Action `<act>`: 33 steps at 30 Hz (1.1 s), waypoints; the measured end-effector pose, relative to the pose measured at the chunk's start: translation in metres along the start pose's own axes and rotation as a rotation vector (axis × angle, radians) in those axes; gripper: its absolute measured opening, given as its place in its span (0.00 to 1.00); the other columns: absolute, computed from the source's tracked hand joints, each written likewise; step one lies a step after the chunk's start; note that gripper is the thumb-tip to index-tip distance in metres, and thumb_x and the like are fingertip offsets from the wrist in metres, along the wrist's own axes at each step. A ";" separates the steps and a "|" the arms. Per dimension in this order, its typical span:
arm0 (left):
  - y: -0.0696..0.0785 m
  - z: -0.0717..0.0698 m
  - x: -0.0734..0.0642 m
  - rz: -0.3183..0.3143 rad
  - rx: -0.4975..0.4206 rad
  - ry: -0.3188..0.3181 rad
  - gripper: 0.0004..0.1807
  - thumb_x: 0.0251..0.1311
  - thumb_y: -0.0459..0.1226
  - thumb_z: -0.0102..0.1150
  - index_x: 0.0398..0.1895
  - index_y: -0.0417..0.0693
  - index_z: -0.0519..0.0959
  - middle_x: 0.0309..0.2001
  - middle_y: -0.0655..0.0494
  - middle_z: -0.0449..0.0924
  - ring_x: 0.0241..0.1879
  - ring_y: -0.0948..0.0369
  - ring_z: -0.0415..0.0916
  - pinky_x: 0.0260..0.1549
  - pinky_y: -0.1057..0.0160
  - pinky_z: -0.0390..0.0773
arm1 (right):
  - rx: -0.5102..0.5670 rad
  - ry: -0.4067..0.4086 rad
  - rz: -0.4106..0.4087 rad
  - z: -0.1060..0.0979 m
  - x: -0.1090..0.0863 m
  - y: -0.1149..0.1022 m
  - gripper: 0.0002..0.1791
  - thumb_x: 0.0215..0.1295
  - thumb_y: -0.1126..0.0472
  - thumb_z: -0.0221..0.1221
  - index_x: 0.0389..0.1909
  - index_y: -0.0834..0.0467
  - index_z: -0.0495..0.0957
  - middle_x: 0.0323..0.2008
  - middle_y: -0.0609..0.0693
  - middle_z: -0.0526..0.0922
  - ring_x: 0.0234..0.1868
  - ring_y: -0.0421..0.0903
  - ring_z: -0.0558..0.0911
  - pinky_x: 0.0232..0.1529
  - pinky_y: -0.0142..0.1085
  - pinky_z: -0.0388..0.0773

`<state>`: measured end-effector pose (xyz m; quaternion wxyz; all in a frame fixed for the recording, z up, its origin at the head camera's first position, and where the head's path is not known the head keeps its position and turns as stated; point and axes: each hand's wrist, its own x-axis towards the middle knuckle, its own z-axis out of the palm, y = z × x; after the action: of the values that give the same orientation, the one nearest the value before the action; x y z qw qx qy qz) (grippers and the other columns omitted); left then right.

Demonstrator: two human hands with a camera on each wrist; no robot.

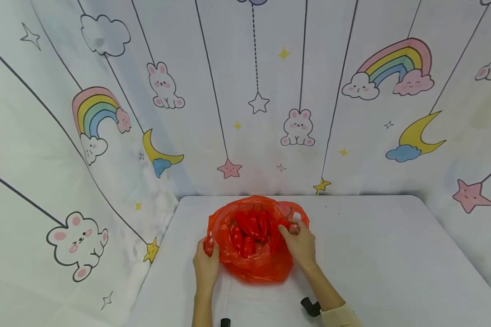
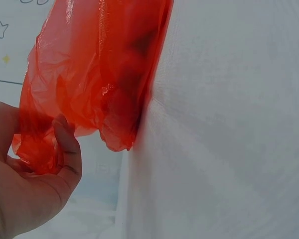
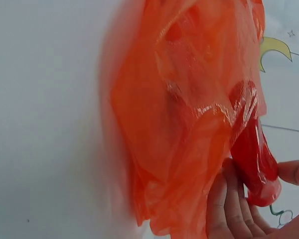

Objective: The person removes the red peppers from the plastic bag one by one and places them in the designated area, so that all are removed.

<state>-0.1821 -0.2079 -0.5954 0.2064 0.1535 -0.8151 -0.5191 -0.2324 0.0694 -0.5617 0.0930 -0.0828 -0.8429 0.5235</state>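
Observation:
A thin red plastic bag sits on the white table with its mouth spread open. Inside it lie several glossy red peppers. My left hand holds the bag's left edge, and the left wrist view shows the bunched plastic between thumb and fingers. At the bag's right rim, my right hand grips a red pepper between thumb and fingers. This pepper's green stem end points out toward the palm, while its other end is behind the bag's plastic.
The white table stretches out to the right of the bag. Behind it hangs a white backdrop printed with rabbits, rainbows and stars. Small black objects are near the wrists, one by the right forearm.

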 end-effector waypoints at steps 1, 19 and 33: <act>0.000 0.000 0.000 -0.001 0.001 -0.001 0.22 0.72 0.36 0.61 0.66 0.39 0.74 0.59 0.40 0.82 0.57 0.44 0.80 0.59 0.39 0.79 | 0.003 0.009 -0.004 -0.001 0.001 0.000 0.25 0.67 0.44 0.68 0.59 0.55 0.80 0.35 0.52 0.86 0.35 0.48 0.82 0.35 0.36 0.82; 0.003 0.000 -0.001 -0.011 -0.003 -0.011 0.22 0.73 0.35 0.60 0.67 0.38 0.73 0.60 0.40 0.81 0.57 0.44 0.80 0.59 0.40 0.79 | 0.041 0.065 -0.035 -0.035 0.020 0.004 0.26 0.71 0.42 0.64 0.62 0.53 0.80 0.42 0.55 0.86 0.42 0.51 0.84 0.39 0.32 0.83; 0.002 0.001 -0.001 0.003 0.001 -0.007 0.22 0.73 0.36 0.59 0.66 0.38 0.73 0.58 0.40 0.82 0.56 0.45 0.80 0.58 0.40 0.80 | 0.007 0.084 0.010 -0.066 0.033 0.022 0.32 0.72 0.39 0.60 0.68 0.55 0.76 0.49 0.60 0.85 0.47 0.56 0.84 0.42 0.45 0.89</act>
<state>-0.1818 -0.2062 -0.5938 0.2043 0.1506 -0.8162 -0.5190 -0.2473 0.1445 -0.5508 0.1259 -0.1087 -0.8361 0.5228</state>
